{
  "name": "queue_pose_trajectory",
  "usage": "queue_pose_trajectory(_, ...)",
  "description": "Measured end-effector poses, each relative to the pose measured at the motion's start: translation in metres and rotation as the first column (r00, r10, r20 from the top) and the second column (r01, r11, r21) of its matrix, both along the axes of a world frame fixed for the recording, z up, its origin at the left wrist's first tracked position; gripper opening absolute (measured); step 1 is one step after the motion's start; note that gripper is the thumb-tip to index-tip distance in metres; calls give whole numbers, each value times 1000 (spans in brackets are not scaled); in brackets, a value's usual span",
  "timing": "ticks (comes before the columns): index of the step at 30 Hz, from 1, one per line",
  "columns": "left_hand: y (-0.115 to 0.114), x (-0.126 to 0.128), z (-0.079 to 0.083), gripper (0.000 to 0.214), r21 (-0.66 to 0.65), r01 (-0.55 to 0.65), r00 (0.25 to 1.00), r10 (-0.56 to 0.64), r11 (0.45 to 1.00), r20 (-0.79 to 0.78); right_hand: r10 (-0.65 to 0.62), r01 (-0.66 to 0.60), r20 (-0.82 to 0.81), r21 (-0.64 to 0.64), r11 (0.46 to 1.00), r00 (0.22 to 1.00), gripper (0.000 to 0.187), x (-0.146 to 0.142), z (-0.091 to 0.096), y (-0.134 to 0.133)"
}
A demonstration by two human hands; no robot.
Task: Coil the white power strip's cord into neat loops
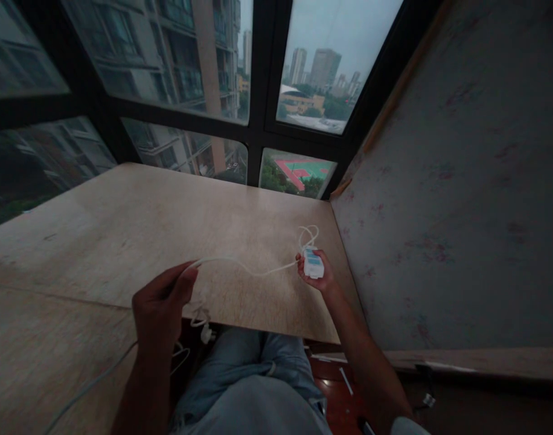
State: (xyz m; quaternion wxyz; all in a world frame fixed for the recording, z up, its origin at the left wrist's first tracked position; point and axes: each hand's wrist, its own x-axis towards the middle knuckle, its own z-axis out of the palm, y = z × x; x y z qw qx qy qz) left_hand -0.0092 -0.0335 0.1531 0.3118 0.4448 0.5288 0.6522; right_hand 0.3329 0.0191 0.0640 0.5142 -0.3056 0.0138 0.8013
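While grey high-rises and a red sports court fill the dark-framed window (177, 60) across the top of the frame, a seated person handles a white cable over a bare plywood worktop (145, 229) spanning the middle, with a stained wall panel (462, 181) rising at right. Pale jeans (249, 374) show at bottom centre.

The left hand (161, 308), lower centre-left, pinches the cable (240, 264) between thumb and fingertips. The right hand (319, 278), right of centre near the worktop's edge, is closed around a small white power block (313, 264).

The cable sags in a shallow curve between the two hands, just above the board, with a loose loop (309, 232) lying beyond the block. More of it hangs tangled beneath the left hand, ending in a small plug (207, 333), and a strand trails off to the lower left.

The cable looks light and limp, likely to kink or snag, and best gripped close to its ends. The block looks rigid, smooth and light, best held by its long sides.
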Motion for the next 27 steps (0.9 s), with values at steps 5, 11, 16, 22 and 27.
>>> queue_pose_trajectory(5,24,37,42,16,184,114,970,-149,976,190,77,-76,125,-18,997,989,33,-14,-15,-10)
queue_pose_trajectory(11,69,75,70,17,350,92,907,-224,932,357,89,-81,421,-37,996,903,31,-19,-38,-20)
queue_pose_trajectory(16,123,85,49,20,275,72,801,-220,959,557,106,-99,537,-43,994,837,25,-8,-51,-36)
queue_pose_trajectory(22,155,80,-2,24,160,87,681,-176,983,710,21,-5,612,-27,1000,791,25,16,-53,-57)
queue_pose_trajectory(27,175,65,-31,23,68,56,608,-88,996,789,-171,170,647,64,983,743,27,38,-56,-64)
